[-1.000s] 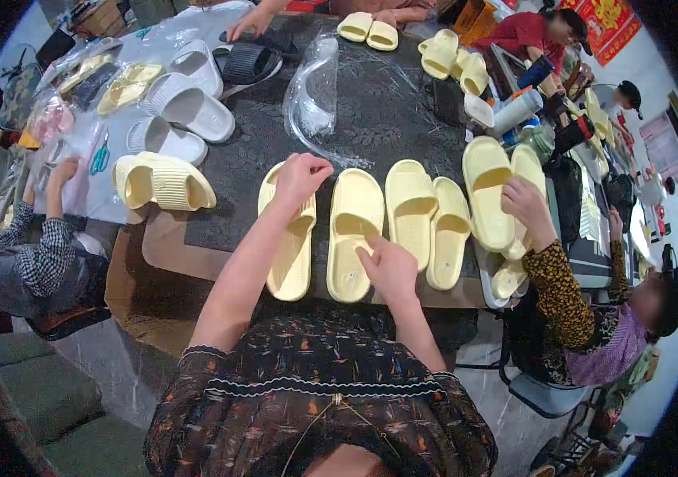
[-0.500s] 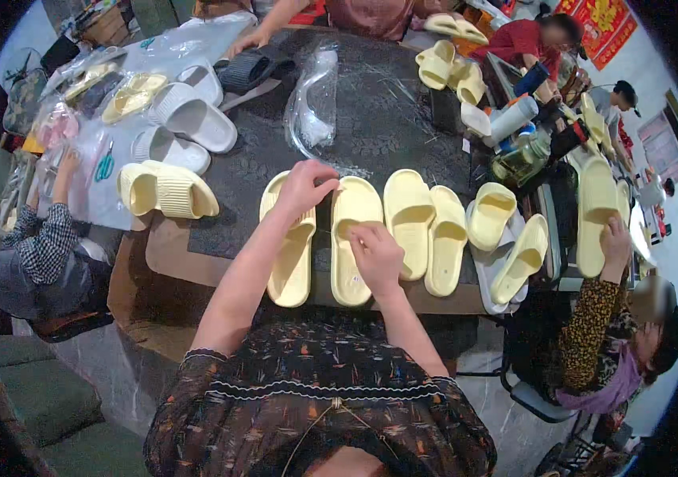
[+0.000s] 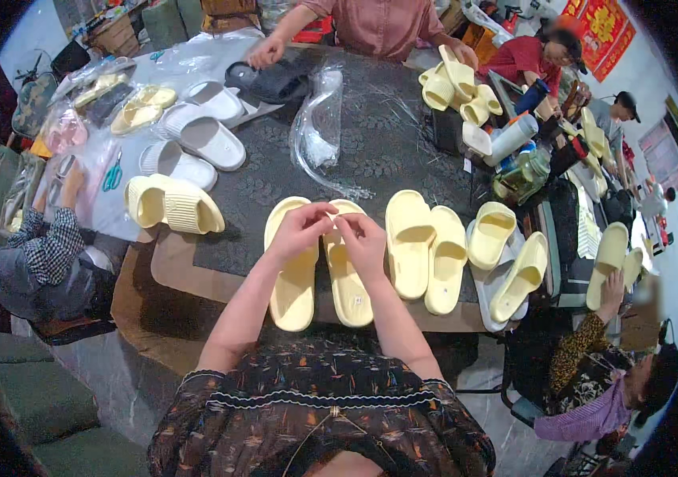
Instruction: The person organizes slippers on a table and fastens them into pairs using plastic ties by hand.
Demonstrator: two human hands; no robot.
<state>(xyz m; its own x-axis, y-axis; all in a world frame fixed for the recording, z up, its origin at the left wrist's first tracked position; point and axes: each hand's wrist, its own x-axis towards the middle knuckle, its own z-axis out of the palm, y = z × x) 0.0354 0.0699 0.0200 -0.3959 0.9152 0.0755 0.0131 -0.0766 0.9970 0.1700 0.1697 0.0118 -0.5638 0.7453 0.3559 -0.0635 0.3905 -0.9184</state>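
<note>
My left hand (image 3: 302, 230) and my right hand (image 3: 363, 245) meet above a pair of pale yellow slide slippers, fingertips pinched close together. Whatever is between the fingertips is too small to make out. The left slipper (image 3: 293, 296) lies partly beneath my left hand and forearm. Under my right hand is the right slipper (image 3: 350, 296), its strap largely hidden and a small white mark on its footbed. Just right of my hands lie two more yellow slippers, a wider one (image 3: 409, 266) and a narrower one (image 3: 445, 282).
Further right, yellow slippers (image 3: 491, 242) rest on a grey one. A clear bag with thin plastic strands (image 3: 321, 135) lies mid-table. Grey slippers (image 3: 210, 143) and a ridged yellow pair (image 3: 176, 205) are on the left. Bottles (image 3: 512, 139) stand at right. Several co-workers surround the table.
My right hand has risen from the right slipper's footbed to meet my left hand. Across the table, a person now holds a yellow slipper. The person at right has lowered theirs.
</note>
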